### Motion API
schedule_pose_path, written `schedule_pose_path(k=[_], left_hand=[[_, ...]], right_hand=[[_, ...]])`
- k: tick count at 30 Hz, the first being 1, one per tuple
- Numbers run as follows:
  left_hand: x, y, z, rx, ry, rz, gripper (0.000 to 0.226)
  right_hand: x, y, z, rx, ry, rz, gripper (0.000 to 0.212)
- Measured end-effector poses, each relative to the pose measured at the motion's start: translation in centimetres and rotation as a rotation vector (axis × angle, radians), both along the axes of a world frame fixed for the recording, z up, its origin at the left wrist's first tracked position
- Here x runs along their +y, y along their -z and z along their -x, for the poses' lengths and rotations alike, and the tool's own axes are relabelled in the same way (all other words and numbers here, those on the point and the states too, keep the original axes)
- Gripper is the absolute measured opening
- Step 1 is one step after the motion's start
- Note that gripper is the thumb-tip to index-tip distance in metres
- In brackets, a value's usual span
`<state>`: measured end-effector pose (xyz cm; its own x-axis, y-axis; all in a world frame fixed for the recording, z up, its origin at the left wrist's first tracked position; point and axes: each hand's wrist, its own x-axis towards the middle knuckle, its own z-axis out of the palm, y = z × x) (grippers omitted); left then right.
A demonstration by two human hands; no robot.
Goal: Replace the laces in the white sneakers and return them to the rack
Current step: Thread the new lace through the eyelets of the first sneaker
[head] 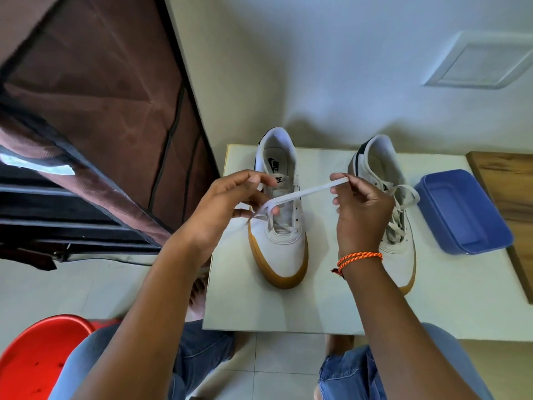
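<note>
Brown fabric shoe rack cover (109,116): hanging well to the outside of the left hand, its dark shelves showing beneath the lifted flap.

Red plastic stool (37,359): sitting low, beside the left forearm.

Left hand (227,209): hovering over the near sneaker, fingers curling and pinching one end of a flat white lace (300,194) low by the eyelets.

Left white sneaker (281,215): standing upright on the white board (288,310) directly under and between the two hands, toe pointing toward the person, gum sole showing at the toe. Its upper eyelets are lying bare; the lace is crossing only near the toe end.

White lace: stretching taut from the left fingers up and across to the right fingers.

Right hand (360,215): holding up the other part of the lace, thumb and forefinger pinching it, the remaining fingers curling loosely. Orange braided bracelet (359,258) wrapping the wrist.

Right white sneaker (386,215): standing behind the right hand, partly hidden by it, its off-white lace (403,197) lying loose and looped over the tongue.

Blue plastic container (464,212): resting on the board just outside the right hand, beyond the right sneaker.

Wooden surface (507,192): lying farthest out past the container.
</note>
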<state>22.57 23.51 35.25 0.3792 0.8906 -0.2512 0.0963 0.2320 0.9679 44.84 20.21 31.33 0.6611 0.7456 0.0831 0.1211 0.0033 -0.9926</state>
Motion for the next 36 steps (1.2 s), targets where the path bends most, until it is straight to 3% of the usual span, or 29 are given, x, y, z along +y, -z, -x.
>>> schedule_pose_path(k=[5,9,17,20,24,26,30,36], left_hand=[[0.0,-0.4,0.3,-0.195,-0.053,0.029,0.042],[-0.1,-1.4,0.4,-0.441,-0.133,0.161,0.043],[-0.1,-2.1,1.2,-0.529,-0.291,0.145,0.040],[0.3,-1.2,1.2,-0.253,-0.285,0.080,0.037],[0.5,1.9,0.7,0.605,-0.120,-0.343,0.019],[0.1,2.7,-0.2,0.647,-0.102,-0.531,0.017],[-0.4,2.9,-2.0,0.620,-0.128,-0.674,0.017],[-0.9,2.7,-2.9,0.615,-0.113,-0.590,0.035]], right_hand=[[0.2,0.3,0.1,0.148,0.009,0.016,0.014],[0.2,0.3,-0.1,0.177,0.032,0.047,0.012],[0.2,0.7,0.0,0.262,0.050,0.095,0.011],[0.2,0.8,0.1,0.287,0.024,0.113,0.014],[0.1,0.4,0.5,0.394,-0.166,0.146,0.019],[-0.1,0.3,1.0,0.425,-0.295,0.169,0.023],[-0.4,-0.1,1.9,0.390,-0.462,0.161,0.025],[-0.4,-0.4,2.6,0.308,-0.537,0.092,0.022]])
